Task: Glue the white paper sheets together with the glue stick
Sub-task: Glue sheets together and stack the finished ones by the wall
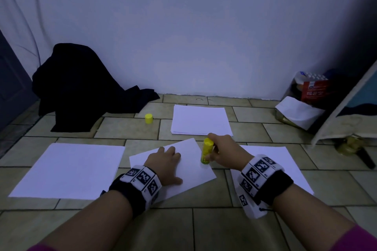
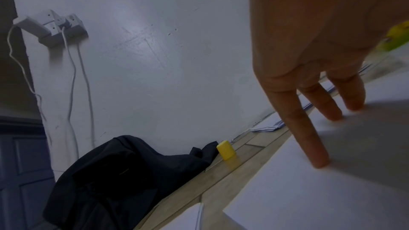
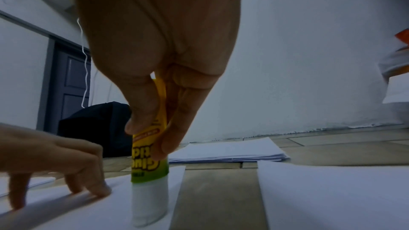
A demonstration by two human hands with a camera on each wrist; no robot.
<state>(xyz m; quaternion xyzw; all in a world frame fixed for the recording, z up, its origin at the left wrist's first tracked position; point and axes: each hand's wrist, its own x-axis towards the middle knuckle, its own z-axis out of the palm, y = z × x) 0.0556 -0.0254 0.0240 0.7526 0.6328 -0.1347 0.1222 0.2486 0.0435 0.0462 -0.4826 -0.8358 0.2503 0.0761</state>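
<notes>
glue stick upright on the middle sheet

the yellow-and-green plastic glue stick (image 3: 148,160) stands nearly upright, long axis vertical, its white glue end down on the tilted white paper sheet (image 1: 189,173) lying on the tiled floor (image 1: 126,128). the right hand (image 1: 223,153) grasps its barrel with curled fingers. the left hand (image 1: 164,161) presses flat, fingers straight, on that sheet. its yellow cap (image 1: 149,118) stands well apart.

Matt white paper sheet (image 1: 189,171); glossy yellow plastic glue stick (image 1: 206,153); smooth tile floor (image 1: 214,228); dark, probably cloth, bundle (image 1: 81,89).
</notes>
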